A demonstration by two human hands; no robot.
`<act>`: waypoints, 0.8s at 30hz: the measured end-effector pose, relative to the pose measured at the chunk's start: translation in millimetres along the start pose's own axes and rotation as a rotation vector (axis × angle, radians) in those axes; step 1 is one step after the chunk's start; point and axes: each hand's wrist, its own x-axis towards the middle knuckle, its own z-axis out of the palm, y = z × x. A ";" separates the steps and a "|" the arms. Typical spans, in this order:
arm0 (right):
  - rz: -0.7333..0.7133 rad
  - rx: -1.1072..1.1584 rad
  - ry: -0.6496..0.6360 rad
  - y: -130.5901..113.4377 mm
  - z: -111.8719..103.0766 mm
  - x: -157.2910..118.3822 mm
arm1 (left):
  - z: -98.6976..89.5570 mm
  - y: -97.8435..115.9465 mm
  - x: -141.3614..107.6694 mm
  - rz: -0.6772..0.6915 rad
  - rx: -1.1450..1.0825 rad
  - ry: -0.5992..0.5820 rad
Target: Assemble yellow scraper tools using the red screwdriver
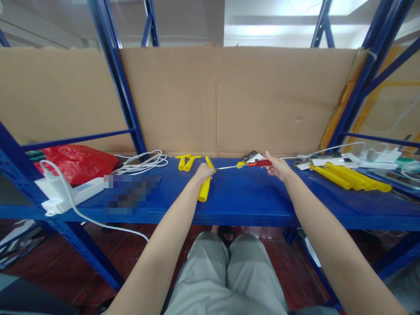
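At frame centre, your left hand (pixel 205 171) grips the yellow tube (pixel 204 190) lengthwise up-frame; rightward, your right hand (pixel 277 168) grasps the red-handled tool (pixel 259 162), its shaft pointing left, crosswise.

No words, numbers or brands can be read; the markings on the black-and-white packaging (pixel 253 156) are too small to be made out.

The yellow tube (pixel 204 191) looks like smooth plastic, slightly shiny. The red-handled tool (pixel 257 163) has a shaft of bright metal. The table (pixel 249 197) seems of painted metal, smooth and glossy; the brown board (pixel 170 96) is matt cardboard. The red bag (pixel 80 162) looks like thin, wrinkled, shiny plastic.
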 end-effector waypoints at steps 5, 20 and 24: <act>0.072 0.091 -0.036 -4.1 -1.5 -1.6 | -0.1 -0.3 0.4 0.010 -0.004 -0.010; -0.102 0.205 -0.143 -1.6 -3.0 0.5 | 1.5 -0.7 3.9 -0.005 0.014 -0.001; -0.101 0.132 -0.114 -1.3 -2.7 0.6 | 1.5 0.2 2.8 -0.001 0.011 -0.002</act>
